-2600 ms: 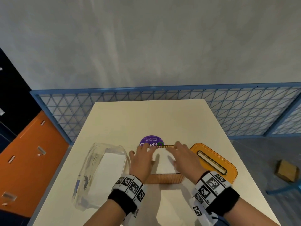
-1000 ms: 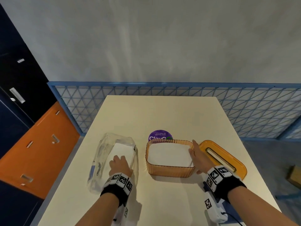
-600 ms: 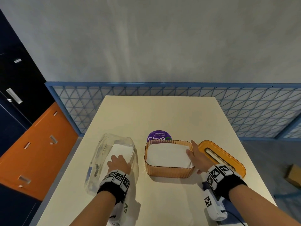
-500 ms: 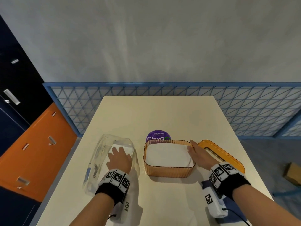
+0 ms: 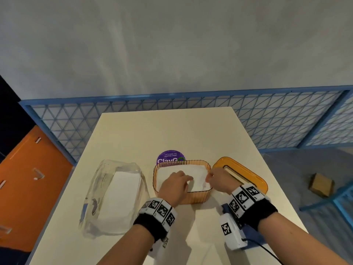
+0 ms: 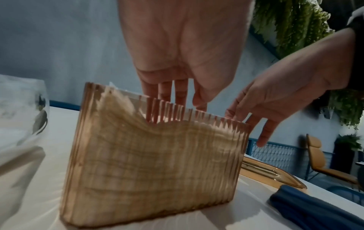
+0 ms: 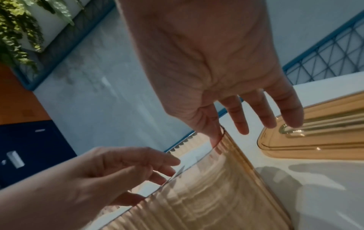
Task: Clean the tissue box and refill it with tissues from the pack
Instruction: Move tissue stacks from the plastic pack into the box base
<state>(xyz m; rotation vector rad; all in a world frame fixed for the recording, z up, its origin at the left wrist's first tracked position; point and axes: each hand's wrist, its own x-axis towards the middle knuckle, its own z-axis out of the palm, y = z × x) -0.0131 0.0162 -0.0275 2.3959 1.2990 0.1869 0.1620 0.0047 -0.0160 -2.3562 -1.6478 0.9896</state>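
Tabletop tissue box (image 5: 198,196) under both hands' fingers (image 5: 188,177)

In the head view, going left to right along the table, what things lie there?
Clear tissue pack → amber tissue box, holding tissues, with both hands at it → amber lid with a slot. The purple sticker sits behind the box, so it is left out.
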